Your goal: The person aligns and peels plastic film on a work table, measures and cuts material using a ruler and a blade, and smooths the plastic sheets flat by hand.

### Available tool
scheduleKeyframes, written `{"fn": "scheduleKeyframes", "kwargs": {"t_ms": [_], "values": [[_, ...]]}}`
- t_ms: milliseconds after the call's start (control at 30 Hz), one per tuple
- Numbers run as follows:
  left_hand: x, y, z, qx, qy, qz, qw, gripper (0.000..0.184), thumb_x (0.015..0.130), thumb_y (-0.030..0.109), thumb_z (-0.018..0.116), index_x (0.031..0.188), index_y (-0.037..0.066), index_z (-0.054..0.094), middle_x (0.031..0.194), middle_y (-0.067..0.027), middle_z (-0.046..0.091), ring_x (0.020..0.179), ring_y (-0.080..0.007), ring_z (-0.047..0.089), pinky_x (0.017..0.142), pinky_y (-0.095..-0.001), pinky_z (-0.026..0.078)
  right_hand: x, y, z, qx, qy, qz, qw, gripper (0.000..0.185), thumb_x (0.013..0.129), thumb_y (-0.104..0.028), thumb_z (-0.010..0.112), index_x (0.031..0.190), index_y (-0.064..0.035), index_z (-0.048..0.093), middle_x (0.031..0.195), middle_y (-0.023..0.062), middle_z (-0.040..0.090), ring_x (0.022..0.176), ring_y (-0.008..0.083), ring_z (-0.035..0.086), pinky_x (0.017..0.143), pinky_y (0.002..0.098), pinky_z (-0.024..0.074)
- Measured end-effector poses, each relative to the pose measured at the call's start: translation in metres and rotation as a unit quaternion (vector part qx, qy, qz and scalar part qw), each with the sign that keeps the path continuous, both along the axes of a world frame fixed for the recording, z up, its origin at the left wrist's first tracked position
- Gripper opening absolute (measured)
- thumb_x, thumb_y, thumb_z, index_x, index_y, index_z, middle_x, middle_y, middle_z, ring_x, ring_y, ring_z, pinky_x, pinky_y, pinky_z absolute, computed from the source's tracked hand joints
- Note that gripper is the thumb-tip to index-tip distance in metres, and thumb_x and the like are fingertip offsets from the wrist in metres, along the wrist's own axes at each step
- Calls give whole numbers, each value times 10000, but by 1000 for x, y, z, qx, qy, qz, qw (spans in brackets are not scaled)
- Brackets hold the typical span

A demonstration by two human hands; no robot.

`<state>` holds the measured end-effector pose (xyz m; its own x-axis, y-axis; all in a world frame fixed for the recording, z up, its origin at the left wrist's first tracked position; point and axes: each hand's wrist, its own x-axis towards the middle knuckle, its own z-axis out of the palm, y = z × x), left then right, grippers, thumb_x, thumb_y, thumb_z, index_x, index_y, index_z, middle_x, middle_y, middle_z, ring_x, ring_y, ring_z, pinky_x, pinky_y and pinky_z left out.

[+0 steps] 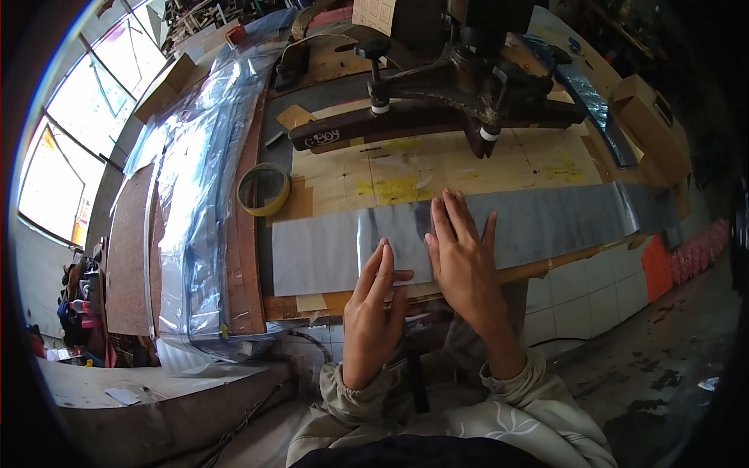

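A long strip of grey plastic film [538,228] lies across the front of the work board, with shiny creases in it. My right hand [466,265] rests on the film near its middle, fingers stretched out and pointing away from me. My left hand [373,308] is to the left of it, at the film's near edge, with its fingers extended and nothing held in them. Behind the film's left part stands a roll of yellow tape [265,189] on the board [328,173].
A dark metal press arm [437,125] spans the back of the board. Clear bluish plastic sheeting [207,156] covers a table on the left. Cardboard boxes [647,121] stand at the right, and pink bubble wrap [701,251] lies low beyond the board.
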<state>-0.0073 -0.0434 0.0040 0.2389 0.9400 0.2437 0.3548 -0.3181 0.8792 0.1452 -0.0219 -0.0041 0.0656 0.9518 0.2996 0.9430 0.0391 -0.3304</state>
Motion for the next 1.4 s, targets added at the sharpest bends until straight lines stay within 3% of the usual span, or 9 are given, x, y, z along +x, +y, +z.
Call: {"fn": "scheduleKeyframes", "kwargs": {"t_ms": [100,200,300,900,1100,1400], "values": [[0,0,-1,5,3,-7,1000,563,894,-79,562,1434,-12,416,1432,-221,449,1047,-236,676,741,-324,613,1,2,0,8,1,0,1000,478,1002,-226,489,1420,-2,432,1499,154,395,1422,279,341,1132,640,206],[3,0,0,6,-12,-12,1000,576,892,-81,563,1441,-13,401,1447,-224,427,1065,-237,668,744,-324,615,2,4,0,8,-3,0,1000,472,1001,-229,491,1410,0,440,1493,149,403,1419,270,346,1133,641,203],[4,1,1,-16,-17,-3,1000,616,868,-132,545,1446,41,421,1480,-158,409,1093,-204,637,721,-305,649,3,5,-2,6,-5,-1,1000,466,1003,-231,486,1411,-9,440,1494,144,404,1419,269,346,1131,643,204],[5,4,3,-19,-43,-6,999,571,888,-117,538,1431,33,444,1469,-194,401,1109,-234,637,730,-309,644,2,9,-1,8,-6,-1,1000,464,1006,-221,482,1408,5,437,1489,157,409,1423,281,341,1119,660,209],[2,4,5,33,41,7,999,531,876,-101,567,1388,15,489,1467,-203,394,1135,-266,627,748,-314,642,2,12,-2,6,-9,-2,1000,461,1005,-221,483,1404,7,440,1486,161,411,1423,285,339,1114,669,209],[3,2,7,21,48,16,999,518,864,-99,579,1363,32,523,1462,-201,396,1191,-299,594,764,-328,641,2,10,0,5,-11,-4,1000,468,991,-211,507,1399,10,446,1472,166,426,1427,304,330,1109,683,197]]}}
